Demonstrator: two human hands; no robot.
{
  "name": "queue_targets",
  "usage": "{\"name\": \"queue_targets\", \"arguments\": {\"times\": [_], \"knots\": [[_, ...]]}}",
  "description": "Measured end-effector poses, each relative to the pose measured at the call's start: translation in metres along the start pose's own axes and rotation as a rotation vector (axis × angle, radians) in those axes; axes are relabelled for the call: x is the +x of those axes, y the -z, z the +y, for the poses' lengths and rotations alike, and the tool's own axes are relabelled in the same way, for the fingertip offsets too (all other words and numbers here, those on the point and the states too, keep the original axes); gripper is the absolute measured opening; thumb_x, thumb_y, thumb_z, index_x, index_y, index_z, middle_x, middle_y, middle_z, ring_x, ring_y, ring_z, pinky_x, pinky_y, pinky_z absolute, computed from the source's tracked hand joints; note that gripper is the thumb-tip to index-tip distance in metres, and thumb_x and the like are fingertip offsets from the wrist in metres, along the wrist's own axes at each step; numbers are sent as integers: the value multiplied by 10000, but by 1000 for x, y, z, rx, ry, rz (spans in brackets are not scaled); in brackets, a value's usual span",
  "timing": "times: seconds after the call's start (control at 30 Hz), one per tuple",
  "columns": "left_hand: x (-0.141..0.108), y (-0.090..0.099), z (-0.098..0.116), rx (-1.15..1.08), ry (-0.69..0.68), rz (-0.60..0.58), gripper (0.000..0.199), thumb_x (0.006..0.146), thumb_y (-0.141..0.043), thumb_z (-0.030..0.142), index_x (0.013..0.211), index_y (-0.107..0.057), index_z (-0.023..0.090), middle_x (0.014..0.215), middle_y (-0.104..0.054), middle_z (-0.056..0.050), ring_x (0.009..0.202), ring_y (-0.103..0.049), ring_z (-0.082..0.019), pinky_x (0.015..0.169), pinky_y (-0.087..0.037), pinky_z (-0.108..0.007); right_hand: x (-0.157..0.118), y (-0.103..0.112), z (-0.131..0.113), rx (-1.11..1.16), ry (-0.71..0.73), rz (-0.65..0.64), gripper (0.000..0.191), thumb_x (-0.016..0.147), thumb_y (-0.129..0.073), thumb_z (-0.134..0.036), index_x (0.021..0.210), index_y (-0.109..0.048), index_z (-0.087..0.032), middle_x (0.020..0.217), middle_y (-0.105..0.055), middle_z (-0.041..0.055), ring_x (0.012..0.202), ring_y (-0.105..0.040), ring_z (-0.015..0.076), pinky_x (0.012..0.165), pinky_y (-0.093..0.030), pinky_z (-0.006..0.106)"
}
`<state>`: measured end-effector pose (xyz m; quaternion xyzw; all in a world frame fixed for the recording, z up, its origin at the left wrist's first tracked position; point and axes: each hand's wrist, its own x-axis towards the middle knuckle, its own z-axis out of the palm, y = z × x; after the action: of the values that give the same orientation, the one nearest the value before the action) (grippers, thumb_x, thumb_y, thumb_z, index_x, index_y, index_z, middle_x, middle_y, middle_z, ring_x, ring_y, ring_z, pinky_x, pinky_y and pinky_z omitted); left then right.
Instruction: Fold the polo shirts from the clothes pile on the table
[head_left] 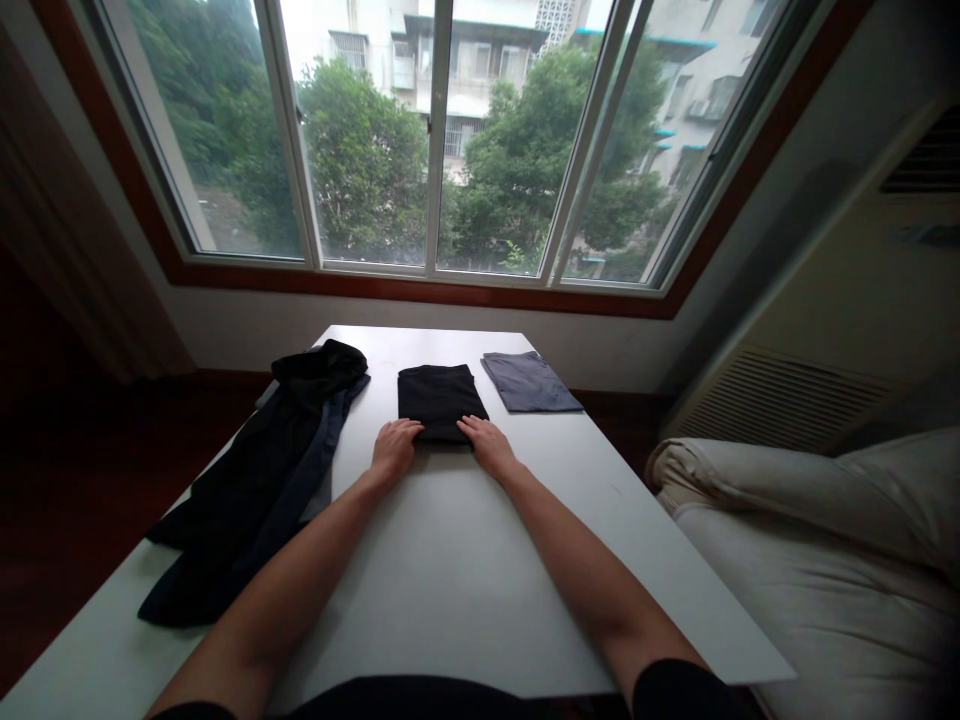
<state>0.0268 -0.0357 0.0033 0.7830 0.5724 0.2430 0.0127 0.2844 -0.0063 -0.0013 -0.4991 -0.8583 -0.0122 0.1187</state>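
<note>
A black cloth (pixel 439 398), folded into a flat square, lies at the middle of the white table (pixel 465 570). My left hand (pixel 396 445) touches its near left corner, the fingers pressed together over the edge. At the near right corner my right hand (pixel 486 442) does the same, fingertips on the cloth. To the right, beyond my right hand, rests a flat folded grey cloth (pixel 531 382). A loose heap of dark clothes (pixel 262 470), black and navy, spreads along the table's left side.
A pale sofa (pixel 825 520) stands to the right of the table. Behind the table is a wide window with a reddish-brown frame (pixel 450 293). A curtain (pixel 97 220) hangs at the left, and a large vented unit (pixel 810 310) stands at the right.
</note>
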Motion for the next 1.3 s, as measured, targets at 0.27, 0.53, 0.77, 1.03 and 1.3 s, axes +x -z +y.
{"name": "queue_targets", "arguments": {"times": [0.27,0.53,0.77,1.03,1.3], "knots": [[-2,21,2,83,152,53,493,873,-453,32,1146,-789,268,1175,-764,-44,1100,-671,-247,1011,-470,-372,-7,33,8,-81,-75,-136,557,937,-497,-76,1448,-607,-267,1558,-507,54,1420,-501,236,1127,-461,353],[9,49,2,163,41,-218,414,811,-521,69,993,-820,289,1035,-786,-55,1006,-705,-245,873,-492,-315,-14,74,1,-89,-29,-345,439,910,-593,-181,1303,-723,-330,1415,-647,25,1295,-612,260,1016,-507,321],[13,80,-20,-36,-134,-565,465,653,-509,40,901,-837,257,885,-792,-19,884,-714,-208,815,-509,-263,-20,113,-16,78,76,-565,280,857,-673,-282,1098,-817,-282,1072,-784,27,1011,-718,236,843,-517,267],[15,99,-16,-356,-78,-696,313,866,-545,267,1055,-792,224,859,-780,-10,829,-717,-190,808,-547,-263,-8,98,-8,416,-58,-392,383,1024,-523,-480,1134,-784,-222,1048,-777,64,965,-727,217,869,-542,297],[7,7,-15,-40,-149,-219,539,1004,-561,447,1500,-539,237,1614,-441,-117,1514,-353,-307,1233,-295,-493,5,2,-3,126,-38,-21,601,1036,-533,-494,1571,-460,-230,1658,-334,132,1546,-284,304,1235,-292,483]]}}
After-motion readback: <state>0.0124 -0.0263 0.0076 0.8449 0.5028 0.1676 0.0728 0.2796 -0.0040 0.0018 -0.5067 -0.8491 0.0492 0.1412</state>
